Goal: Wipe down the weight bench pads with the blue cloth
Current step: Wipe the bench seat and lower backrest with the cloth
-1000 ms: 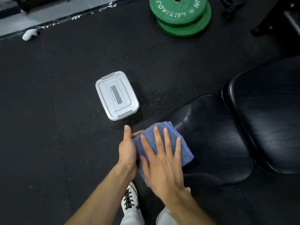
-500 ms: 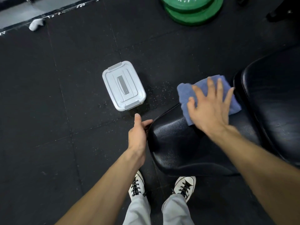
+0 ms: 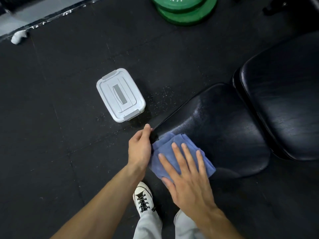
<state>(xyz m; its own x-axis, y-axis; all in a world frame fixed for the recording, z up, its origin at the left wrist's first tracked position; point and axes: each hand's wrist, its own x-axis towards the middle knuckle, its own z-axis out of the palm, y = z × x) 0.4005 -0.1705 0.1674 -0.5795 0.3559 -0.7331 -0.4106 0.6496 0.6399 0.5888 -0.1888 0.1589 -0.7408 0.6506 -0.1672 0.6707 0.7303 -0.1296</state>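
**Cloth back at near corner of seat pad**

Since half a second ago the blue cloth point(image 3: 174, 152) has slid from the far edge to the near-left corner of the seat pad point(image 3: 224, 131). Right hand point(image 3: 186, 171) presses it flat, fingers straight and spread. Left hand point(image 3: 139, 145) grips the pad's corner edge, thumb up. Cloth: soft, light, folded, likely to bunch; best held under a flat palm. Pad: glossy black vinyl, rounded, slick-looking. Back pad point(image 3: 283, 94) beyond. Lidded white plastic box point(image 3: 120, 94) on the rubber floor point(image 3: 51, 118); green weight plates point(image 3: 183, 11) farthest.
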